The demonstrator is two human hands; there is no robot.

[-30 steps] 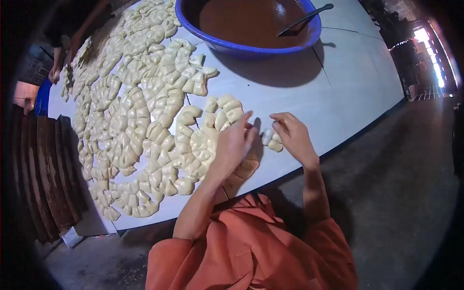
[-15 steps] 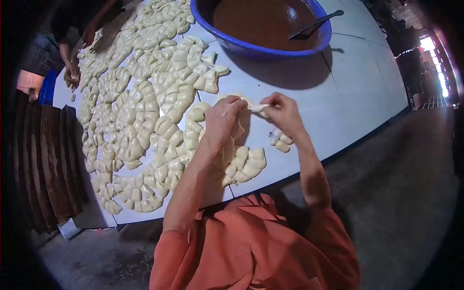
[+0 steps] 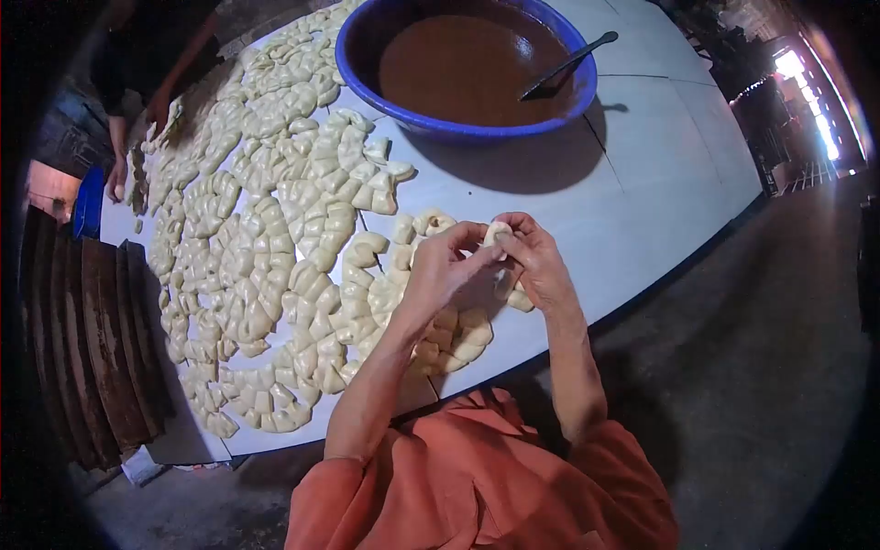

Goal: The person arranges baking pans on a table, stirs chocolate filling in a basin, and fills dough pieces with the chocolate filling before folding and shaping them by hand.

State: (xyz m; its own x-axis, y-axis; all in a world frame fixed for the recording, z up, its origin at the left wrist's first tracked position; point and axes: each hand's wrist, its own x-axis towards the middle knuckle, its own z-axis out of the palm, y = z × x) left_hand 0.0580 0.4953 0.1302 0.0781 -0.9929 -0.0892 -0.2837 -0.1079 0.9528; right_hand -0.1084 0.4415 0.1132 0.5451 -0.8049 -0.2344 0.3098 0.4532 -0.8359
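Note:
A small piece of pale dough is pinched between my two hands, above the near part of the table. My left hand grips it from the left, fingers bent inward. From the other side, the thumb and fingers of my right hand close on it. Below my right hand lie a few more dough pieces, partly covered. Glossy cut dough pieces spread in rows over the table left of my left hand, and some lie under my left wrist.
A blue basin of brown paste stands at the back, a dark-handled utensil leaning in it. Another person's hand works at the far left. Dark curved slats stand beside the white table.
The dough was stretched between my hands; now it is a compact lump. My hands have come together and sit lower in view. The camera view has shifted slightly.

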